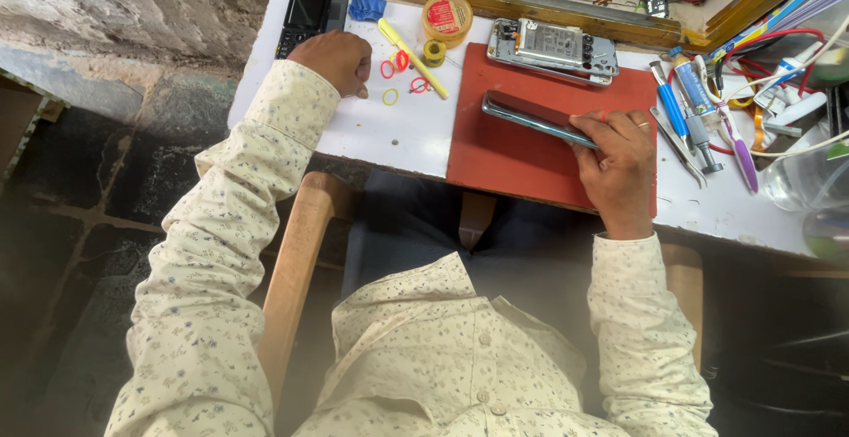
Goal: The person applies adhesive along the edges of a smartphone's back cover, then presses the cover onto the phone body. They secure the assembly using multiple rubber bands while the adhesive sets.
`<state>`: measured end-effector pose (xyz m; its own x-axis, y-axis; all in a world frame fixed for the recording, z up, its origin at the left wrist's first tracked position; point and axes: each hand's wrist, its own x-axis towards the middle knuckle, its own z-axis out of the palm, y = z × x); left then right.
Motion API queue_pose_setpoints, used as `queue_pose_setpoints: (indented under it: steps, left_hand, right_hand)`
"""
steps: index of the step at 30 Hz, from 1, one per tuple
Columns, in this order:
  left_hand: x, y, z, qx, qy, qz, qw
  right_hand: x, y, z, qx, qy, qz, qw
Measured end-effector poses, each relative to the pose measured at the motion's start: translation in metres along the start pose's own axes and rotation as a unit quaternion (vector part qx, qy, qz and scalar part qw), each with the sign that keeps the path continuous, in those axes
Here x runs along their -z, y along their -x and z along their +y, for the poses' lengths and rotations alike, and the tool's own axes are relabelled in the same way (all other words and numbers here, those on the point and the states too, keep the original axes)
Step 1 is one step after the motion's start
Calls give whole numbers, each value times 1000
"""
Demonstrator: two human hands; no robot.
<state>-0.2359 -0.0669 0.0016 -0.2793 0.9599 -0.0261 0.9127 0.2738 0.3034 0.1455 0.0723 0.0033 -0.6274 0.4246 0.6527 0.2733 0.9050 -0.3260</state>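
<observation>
While the right hand curls closed over one end of a slim dark phone, pinning it on edge against the red mat, the left hand rests at ten o'clock from it as a loose fist on the white tabletop, holding nothing visible. Small red and yellow rubber rings lie just beside that fist at three o'clock. Farther off, an opened phone body sits at the mat's twelve o'clock edge, a black keypad phone at eleven, and pens and tools at three.
</observation>
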Motion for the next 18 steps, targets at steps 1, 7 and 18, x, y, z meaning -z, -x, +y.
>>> queue_pose_setpoints:
  steps: [1, 7, 18]
  left_hand:
    - [2, 0, 1, 8, 3, -12, 1000]
    - [19, 14, 19, -97, 31, 176, 979]
    - [-83, 24, 136, 2, 716, 158, 680]
  right_hand:
    - [-1, 0, 0, 0, 1, 5, 1000]
    - [-1, 8, -2, -10, 18, 56, 998]
    - [-24, 9, -26, -23, 42, 157, 986]
